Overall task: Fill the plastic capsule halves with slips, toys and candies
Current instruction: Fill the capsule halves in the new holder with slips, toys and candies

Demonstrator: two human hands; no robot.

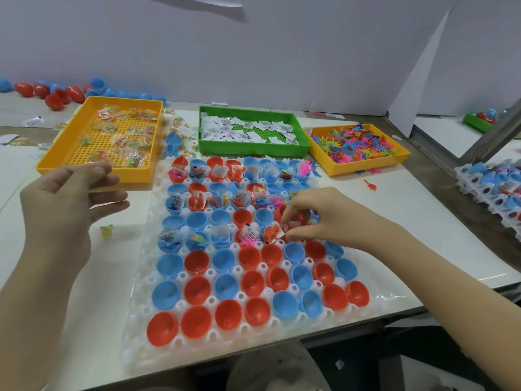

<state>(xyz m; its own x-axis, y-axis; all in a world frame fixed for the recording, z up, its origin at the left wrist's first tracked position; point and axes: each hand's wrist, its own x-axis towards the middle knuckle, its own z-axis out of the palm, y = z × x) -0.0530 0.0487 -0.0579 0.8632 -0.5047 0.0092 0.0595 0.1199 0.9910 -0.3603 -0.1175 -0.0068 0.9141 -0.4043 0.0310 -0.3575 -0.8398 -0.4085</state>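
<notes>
Right grip [318, 221] pinching red toy [302, 218] over capsule halves [225, 287] in white tray [132, 334], mid-frame. Left grip [62, 204] loosely spread, holding nothing, hovering above surface [394, 221], frame left.

Holder tray [132, 342] of capsule halves [225, 286] at the front of the surface [408, 221]; behind it, left to right: candy tray [63, 131], slip tray [253, 150], toy tray [363, 165]. Loose capsules [74, 94] lie at rear left.
</notes>
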